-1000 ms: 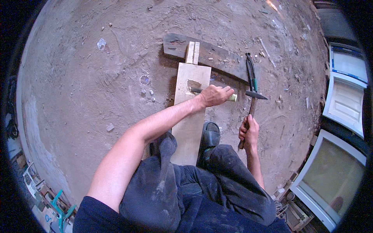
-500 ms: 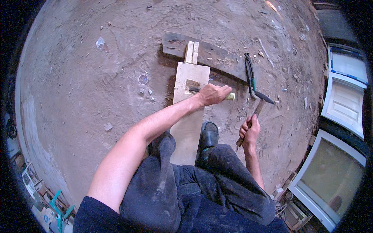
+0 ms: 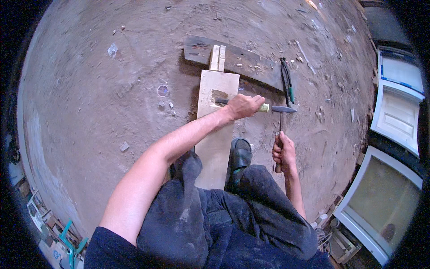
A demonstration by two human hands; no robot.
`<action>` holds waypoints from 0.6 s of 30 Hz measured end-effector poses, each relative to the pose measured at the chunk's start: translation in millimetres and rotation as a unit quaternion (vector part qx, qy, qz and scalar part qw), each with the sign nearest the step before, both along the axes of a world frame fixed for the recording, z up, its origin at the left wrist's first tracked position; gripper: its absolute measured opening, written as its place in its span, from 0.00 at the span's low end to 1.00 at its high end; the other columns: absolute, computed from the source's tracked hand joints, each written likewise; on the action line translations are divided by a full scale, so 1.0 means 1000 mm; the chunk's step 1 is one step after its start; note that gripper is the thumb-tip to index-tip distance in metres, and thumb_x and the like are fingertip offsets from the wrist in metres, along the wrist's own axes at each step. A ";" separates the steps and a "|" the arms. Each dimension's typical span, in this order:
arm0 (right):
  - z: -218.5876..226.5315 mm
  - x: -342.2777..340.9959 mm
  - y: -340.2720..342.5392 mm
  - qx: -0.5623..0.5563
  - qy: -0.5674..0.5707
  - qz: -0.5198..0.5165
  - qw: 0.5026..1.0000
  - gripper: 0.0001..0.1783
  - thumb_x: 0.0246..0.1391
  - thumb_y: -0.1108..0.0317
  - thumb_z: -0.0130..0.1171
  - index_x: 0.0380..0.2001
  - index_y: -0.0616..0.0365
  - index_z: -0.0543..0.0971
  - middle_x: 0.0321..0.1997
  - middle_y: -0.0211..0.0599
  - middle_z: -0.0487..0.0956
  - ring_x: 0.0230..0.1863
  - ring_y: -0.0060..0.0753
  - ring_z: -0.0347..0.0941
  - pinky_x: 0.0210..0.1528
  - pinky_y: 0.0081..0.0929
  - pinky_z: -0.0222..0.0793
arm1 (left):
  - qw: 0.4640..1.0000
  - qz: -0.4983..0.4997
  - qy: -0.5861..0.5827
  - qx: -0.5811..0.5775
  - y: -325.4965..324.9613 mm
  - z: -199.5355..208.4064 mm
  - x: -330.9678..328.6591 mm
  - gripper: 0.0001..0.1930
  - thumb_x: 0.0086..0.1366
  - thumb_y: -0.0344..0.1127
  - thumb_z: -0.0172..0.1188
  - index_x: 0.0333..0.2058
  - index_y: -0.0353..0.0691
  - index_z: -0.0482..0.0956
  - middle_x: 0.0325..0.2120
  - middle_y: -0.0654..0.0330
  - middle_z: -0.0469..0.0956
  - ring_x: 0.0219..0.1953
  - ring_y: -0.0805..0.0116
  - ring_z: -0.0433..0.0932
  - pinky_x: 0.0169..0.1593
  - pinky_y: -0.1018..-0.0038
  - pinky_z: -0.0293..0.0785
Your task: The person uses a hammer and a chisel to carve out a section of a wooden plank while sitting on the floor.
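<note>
My left hand (image 3: 244,106) is closed round the yellow-green handle of a chisel (image 3: 266,108). The chisel lies low across a pale wooden board (image 3: 218,139), its dark blade at a rough recess (image 3: 219,95) cut in the wood. In my right hand (image 3: 284,150) is a hammer (image 3: 282,120), gripped by its wooden handle. The hammer's dark head is close to the end of the chisel handle; whether they touch I cannot tell. Two light wooden strips (image 3: 217,58) stick out from the board's far end over a dark, weathered plank (image 3: 242,62).
Pincers with a green grip (image 3: 287,80) lie by the plank's right end. Small stones (image 3: 166,105) and wood chips are scattered on the dirt floor. White framed panels (image 3: 380,201) stand along the right side. My sandalled foot (image 3: 240,154) is beside the board.
My right hand has swung the hammer's head leftward and up, close to the chisel's handle end. The left hand keeps its hold on the chisel, and the view has shifted slightly.
</note>
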State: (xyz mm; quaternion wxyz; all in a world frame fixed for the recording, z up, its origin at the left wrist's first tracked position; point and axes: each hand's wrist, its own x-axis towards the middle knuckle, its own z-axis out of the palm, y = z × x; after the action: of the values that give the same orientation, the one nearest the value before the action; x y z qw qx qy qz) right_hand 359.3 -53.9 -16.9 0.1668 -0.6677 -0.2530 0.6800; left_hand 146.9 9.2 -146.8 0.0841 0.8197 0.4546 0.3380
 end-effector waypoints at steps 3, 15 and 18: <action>-0.003 -0.006 -0.005 0.063 0.006 -0.101 0.993 0.19 0.63 0.45 0.45 0.26 0.45 0.63 0.13 0.19 0.55 0.09 0.14 0.48 0.10 0.17 0.42 | 1.000 0.006 0.010 -0.015 0.001 0.000 0.002 0.07 0.60 0.36 0.53 0.30 0.43 0.65 0.21 0.62 0.71 0.19 0.66 0.79 0.17 0.68 0.72; -0.014 -0.015 -0.009 0.115 -0.002 -0.213 0.970 0.20 0.64 0.44 0.43 0.27 0.47 0.63 0.13 0.20 0.56 0.09 0.14 0.47 0.09 0.18 0.42 | 0.998 -0.016 0.038 -0.039 -0.001 0.000 0.005 0.07 0.60 0.36 0.54 0.33 0.44 0.66 0.23 0.62 0.72 0.22 0.66 0.80 0.19 0.67 0.74; -0.009 -0.001 0.005 0.009 0.007 -0.089 0.996 0.21 0.63 0.43 0.43 0.27 0.47 0.63 0.14 0.20 0.55 0.10 0.13 0.47 0.10 0.16 0.42 | 0.998 -0.008 0.048 -0.046 -0.002 -0.005 0.002 0.06 0.60 0.36 0.53 0.33 0.44 0.67 0.24 0.62 0.73 0.22 0.66 0.80 0.19 0.67 0.74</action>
State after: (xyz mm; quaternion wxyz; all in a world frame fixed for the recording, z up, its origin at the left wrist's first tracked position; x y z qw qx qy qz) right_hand 358.7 -48.7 -25.7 0.2342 -0.6809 -0.1974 0.6652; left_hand 149.2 7.6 -151.5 0.1028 0.8339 0.4667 0.2760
